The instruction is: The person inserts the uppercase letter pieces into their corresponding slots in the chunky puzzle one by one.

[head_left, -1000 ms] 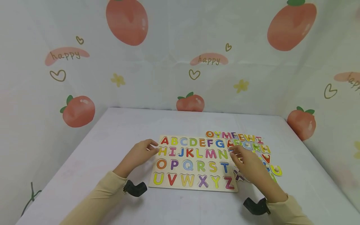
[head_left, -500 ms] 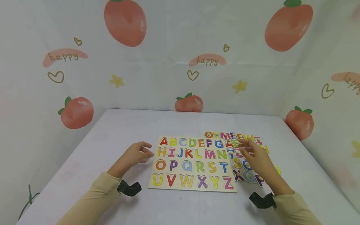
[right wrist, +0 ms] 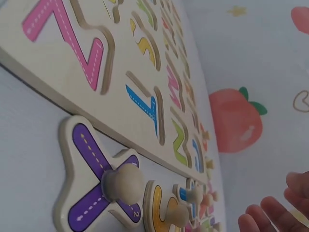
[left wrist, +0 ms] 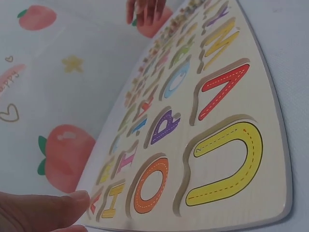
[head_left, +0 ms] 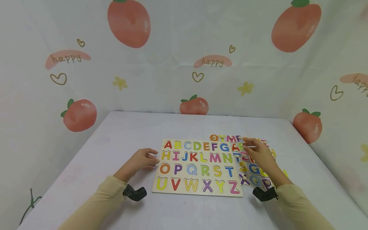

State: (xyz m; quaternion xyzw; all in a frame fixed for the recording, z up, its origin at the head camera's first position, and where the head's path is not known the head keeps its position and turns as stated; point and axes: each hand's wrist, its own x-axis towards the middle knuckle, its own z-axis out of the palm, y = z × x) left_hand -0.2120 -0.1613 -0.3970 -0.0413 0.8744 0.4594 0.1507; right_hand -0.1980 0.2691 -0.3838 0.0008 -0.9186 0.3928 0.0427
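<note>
A wooden alphabet puzzle board (head_left: 198,193) lies flat on the table, its recesses printed with coloured letters A to Z. My left hand (head_left: 142,162) hovers at the board's left edge, fingers loosely bent and holding nothing. In the left wrist view, the thumb of the left hand (left wrist: 43,210) shows near the A and H recesses. Over the knobbed letter pieces right of the board is my right hand (head_left: 260,155), its fingers relaxed and partly hiding them. A purple X piece (right wrist: 91,169) with a round wooden knob lies beside the board, near a yellow S piece (right wrist: 161,210).
More letter pieces, such as the orange O (head_left: 214,137) and light-blue Q (head_left: 255,180), lie in rows behind and right of the board. A white tabletop (head_left: 138,127) extends to a fruit-printed backdrop (head_left: 161,64). Black wrist cameras (head_left: 134,193) sit below both hands.
My right hand has moved away from the board's right edge, farther over the letter pieces, uncovering several near ones. The left hand has drawn back slightly from the board. The pieces have not visibly moved.
</note>
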